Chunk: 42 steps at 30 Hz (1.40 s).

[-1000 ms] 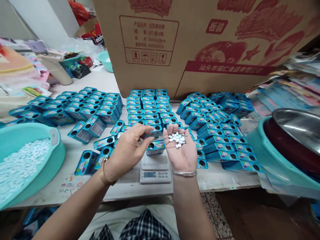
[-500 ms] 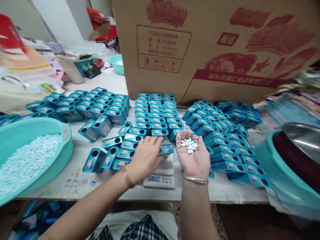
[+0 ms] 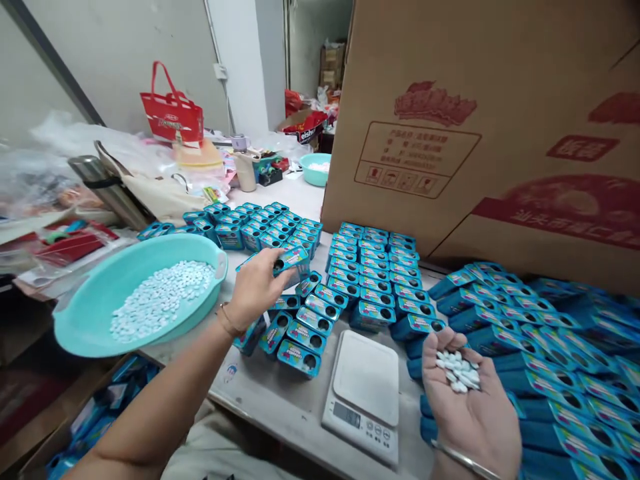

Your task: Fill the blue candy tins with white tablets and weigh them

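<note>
My left hand (image 3: 260, 290) grips a blue tin (image 3: 296, 261) above the table, beside rows of similar tins (image 3: 373, 277). My right hand (image 3: 470, 400) is palm up, fingers curled around a small pile of pale candies (image 3: 459, 371). Between the hands lies a white digital scale (image 3: 367, 377) with a bare plate; its display is too blurred to read. A smaller group of tins (image 3: 310, 320), their round holes upward, stands left of the scale. To the left, a turquoise basin (image 3: 200, 313) holds many pale candies (image 3: 160, 300).
Behind the tins stands a large cardboard box (image 3: 420, 160). More tins (image 3: 555, 373) crowd the right side. A steel flask (image 3: 107, 190), a red bag (image 3: 175, 113) and a second turquoise bowl (image 3: 315, 175) are farther back. Below the table edge, a carton holds blue tins (image 3: 95, 427).
The view has turned left. The left hand has moved from the scale toward the rear left tins and now holds a tin. The scale's plate is bare. The right hand still cups candies.
</note>
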Available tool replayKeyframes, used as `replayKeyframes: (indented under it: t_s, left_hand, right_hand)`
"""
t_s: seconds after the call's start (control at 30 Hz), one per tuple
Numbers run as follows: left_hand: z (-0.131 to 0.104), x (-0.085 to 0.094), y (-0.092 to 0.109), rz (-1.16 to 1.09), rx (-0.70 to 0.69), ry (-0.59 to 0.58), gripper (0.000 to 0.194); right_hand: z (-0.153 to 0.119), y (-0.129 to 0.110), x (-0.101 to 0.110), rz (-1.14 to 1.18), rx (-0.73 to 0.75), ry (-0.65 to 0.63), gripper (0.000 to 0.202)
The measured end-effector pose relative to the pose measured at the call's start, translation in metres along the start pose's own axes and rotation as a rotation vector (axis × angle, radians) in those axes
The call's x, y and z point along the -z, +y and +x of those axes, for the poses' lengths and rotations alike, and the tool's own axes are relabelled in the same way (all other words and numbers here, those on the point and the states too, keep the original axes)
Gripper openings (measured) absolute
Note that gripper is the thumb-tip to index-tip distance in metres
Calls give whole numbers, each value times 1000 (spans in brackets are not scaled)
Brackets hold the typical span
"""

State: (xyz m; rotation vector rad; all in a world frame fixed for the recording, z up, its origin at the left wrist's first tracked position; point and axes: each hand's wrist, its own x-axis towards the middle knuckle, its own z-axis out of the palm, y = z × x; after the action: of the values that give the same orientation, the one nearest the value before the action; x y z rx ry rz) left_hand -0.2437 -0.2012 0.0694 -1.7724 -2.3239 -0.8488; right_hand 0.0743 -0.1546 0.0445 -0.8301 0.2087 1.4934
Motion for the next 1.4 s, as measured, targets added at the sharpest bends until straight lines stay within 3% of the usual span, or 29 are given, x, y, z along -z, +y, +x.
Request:
replayKeyframes:
  t_s: [0.2,0.3,0.5,0.63,0.73,0.83,0.97,1.07,1.13,1.23,1.33,1.4]
  left_hand:
    - [3,-37,-27,138,48,-197,34]
    - [2,-44,-34,119,17,-269,36]
    - [22,-39,-53,214,79,-97,40]
    - [32,-46,-64,248,54,-84,31]
    - [32,-38,-62,221,29,-56,30]
    - [30,-12,-43,162,2,-3,40]
    - [24,28,13,17,-125,173,47]
    - [6,34,65,-103,-292,75,47]
    - [-12,20,95,-162,-377,-49,45]
    - [-39,-19,127,-159,-452,-212,43]
    - [-57,-57,144,-56,-448,-361,34]
    - [-63,-71,148,-2,-402,-453,28]
  right_hand:
    - [-1,5,1,-32,-35,-35,32]
    - [-1,1,1,-16,-9,-4,32]
    - [-6,5,-6,5,-30,21,32]
    - [-7,11,-8,-12,-47,10,33]
    - [-3,6,-1,-16,-34,-20,31]
    - [4,-3,10,0,-14,-53,28]
    - [11,-10,21,-26,33,-134,23]
    - [11,-11,24,-21,56,-175,19]
    - [10,-13,25,-11,53,-182,18]
    - [8,-20,31,27,38,-174,17]
    - [9,-28,39,47,58,-190,14]
    - [11,-33,43,37,83,-213,13]
